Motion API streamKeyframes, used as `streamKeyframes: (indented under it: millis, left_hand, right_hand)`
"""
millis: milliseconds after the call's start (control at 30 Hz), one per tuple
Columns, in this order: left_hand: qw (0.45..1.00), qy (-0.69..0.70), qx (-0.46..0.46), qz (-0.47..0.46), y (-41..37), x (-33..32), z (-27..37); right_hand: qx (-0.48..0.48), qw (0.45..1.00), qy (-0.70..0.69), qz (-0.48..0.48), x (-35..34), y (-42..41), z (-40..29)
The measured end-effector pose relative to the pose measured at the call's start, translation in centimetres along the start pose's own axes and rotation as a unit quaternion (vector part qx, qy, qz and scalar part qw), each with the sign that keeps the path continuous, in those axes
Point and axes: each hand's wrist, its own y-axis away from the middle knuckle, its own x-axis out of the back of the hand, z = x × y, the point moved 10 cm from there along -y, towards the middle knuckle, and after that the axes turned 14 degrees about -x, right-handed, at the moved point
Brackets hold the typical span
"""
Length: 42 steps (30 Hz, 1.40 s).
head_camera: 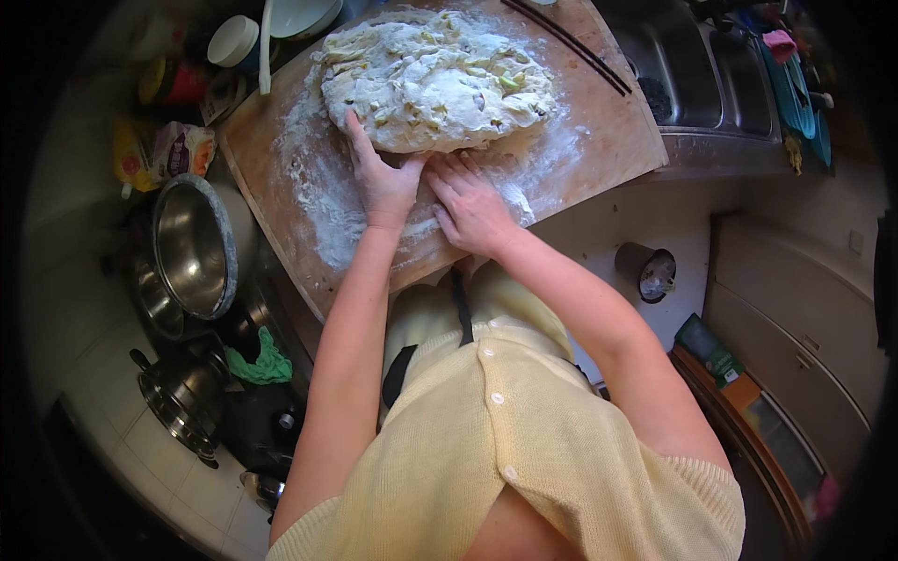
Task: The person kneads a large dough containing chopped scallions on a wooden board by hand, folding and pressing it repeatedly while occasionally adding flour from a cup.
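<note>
A large, lumpy mass of floured dough [435, 80], flecked with green and dark bits, rests on a wooden board [273, 203]. White flour [316, 203] is spread over the wood around it. My left hand [386, 182] is at the dough's near left corner, fingers spread, one finger pressed along its side and the thumb by its front edge. Flat beside it, my right hand [473, 203] has its fingertips at the near edge of the dough, partly tucked against its underside. Whether those fingertips are beneath the dough is hidden.
Dark chopsticks [572, 49] lie at the board's far right, by a steel double sink [677, 77]. Left of the board stand a steel bowl [196, 245], food packets [182, 151], a steel pot [179, 407] and a green cloth [259, 361]. A bin [642, 270] stands on the floor.
</note>
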Motion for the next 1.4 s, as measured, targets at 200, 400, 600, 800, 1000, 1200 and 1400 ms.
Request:
streamKeyframes:
  millis: [200, 400, 600, 800, 1000, 1200, 1400]
  left_hand:
    - [0.998, -0.034, 0.056, -0.005, -3.9, 1.8, 2.0]
    - [0.997, -0.06, 0.029, -0.029, -4.3, 1.6, 2.3]
    - [0.996, 0.032, 0.039, -0.071, -0.4, 5.0, -2.2]
    - [0.93, -0.338, 0.126, -0.068, 8.2, 7.0, -4.4]
    - [0.965, -0.247, 0.051, -0.074, 6.1, -3.1, 0.2]
    - [0.949, 0.167, 0.154, 0.22, 6.5, 1.0, -3.2]
    - [0.89, 0.241, 0.185, 0.341, 9.5, 8.9, -8.6]
  right_hand:
    - [-0.02, 0.995, 0.061, -0.071, 2.4, 0.5, 5.8]
    - [0.045, 0.993, 0.064, -0.088, -2.1, -0.3, -1.9]
    - [0.074, 0.961, 0.175, -0.202, 1.9, 1.7, 5.4]
    - [0.122, 0.973, 0.143, -0.132, -1.6, 1.8, -0.4]
    - [0.104, 0.962, 0.154, -0.201, 1.0, 1.7, 3.9]
    - [0.171, 0.973, 0.077, -0.137, -2.1, 0.9, -1.4]
    - [0.178, 0.968, 0.096, -0.149, 0.4, 0.5, 1.6]
